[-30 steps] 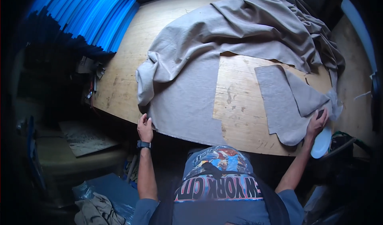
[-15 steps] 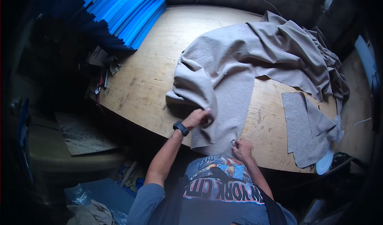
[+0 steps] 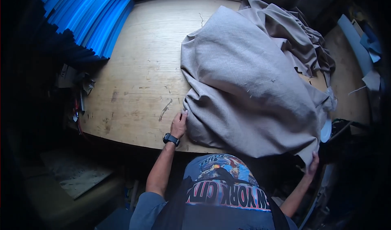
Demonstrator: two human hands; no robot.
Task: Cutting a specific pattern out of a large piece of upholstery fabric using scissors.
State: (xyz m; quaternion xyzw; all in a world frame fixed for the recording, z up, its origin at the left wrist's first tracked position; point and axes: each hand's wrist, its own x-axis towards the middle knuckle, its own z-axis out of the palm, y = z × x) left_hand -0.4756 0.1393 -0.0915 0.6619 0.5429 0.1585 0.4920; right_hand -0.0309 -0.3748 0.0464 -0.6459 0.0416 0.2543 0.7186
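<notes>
A large greyish-beige fabric [image 3: 248, 63], finely ribbed, lies billowed and folded over the right half of the wooden table. My left hand [image 3: 179, 124], with a dark watch on its wrist, is closed on the left edge of the fabric near the table's front. Far to the right, my right hand [image 3: 313, 164] grips a corner of the same fabric just off the front edge. The cloth stretches between the two hands and bulges up in the middle. Whatever lies beneath it at the right is mostly hidden.
The wooden table [image 3: 134, 75] has dark scuffs on its left half. Blue foam-like strips [image 3: 89, 18] are stacked at the back left. A small box [image 3: 66, 76] and tools sit by the left edge. A white rounded piece [image 3: 326, 131] shows at the right edge.
My right hand has swung right with the fabric corner, spreading the cloth over the smaller grey piece. My left hand has shifted slightly left. The view has turned somewhat rightward.
</notes>
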